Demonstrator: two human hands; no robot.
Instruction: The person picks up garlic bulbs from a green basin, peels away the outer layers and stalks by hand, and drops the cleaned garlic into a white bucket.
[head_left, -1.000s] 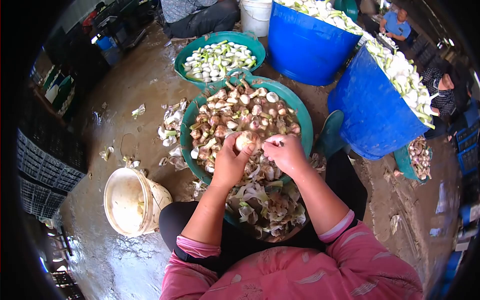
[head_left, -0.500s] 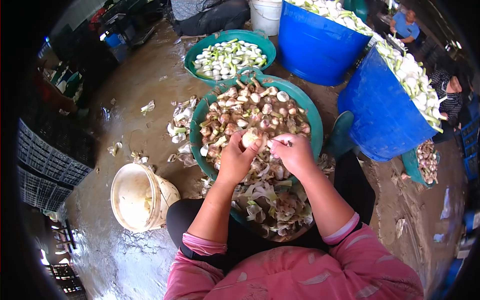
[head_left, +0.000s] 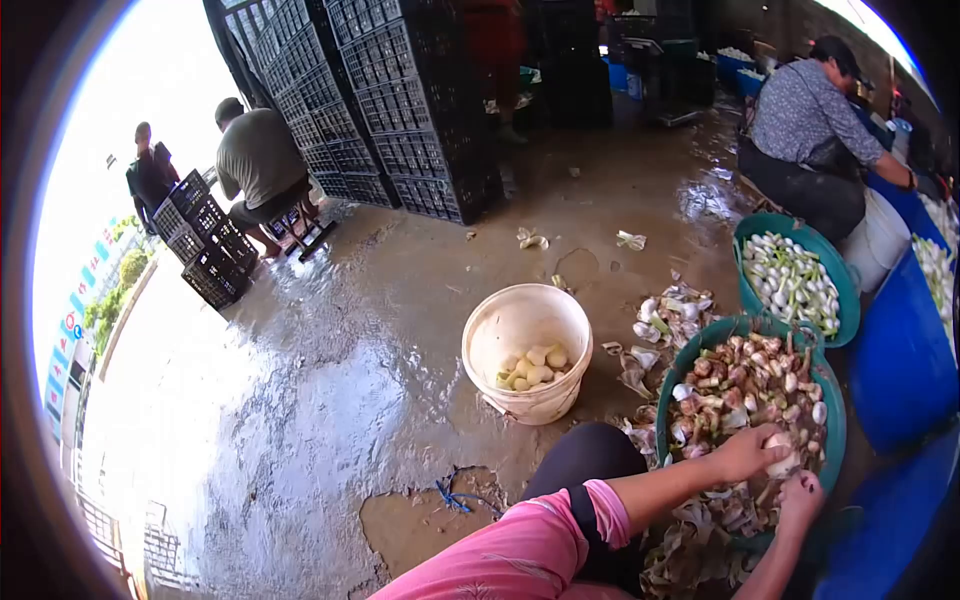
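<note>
A bulb (head_left: 781, 462) between left hand (head_left: 746, 455) and right hand (head_left: 802, 498)

The left hand is curled round the pale bulb from the left, its fingers closed in on it over the lower part of the green tub (head_left: 836, 405). The right hand sits just beyond the bulb, down and to the right, fingers bent in towards it; whether they touch it or grip something small, I cannot tell. The bulb's long axis is hidden by the fingers. Unpeeled garlic (head_left: 735, 372) lies in the tub, farther out than both hands. The white pail (head_left: 535, 405) stands well off leftward, the left hand nearer to it.
</note>
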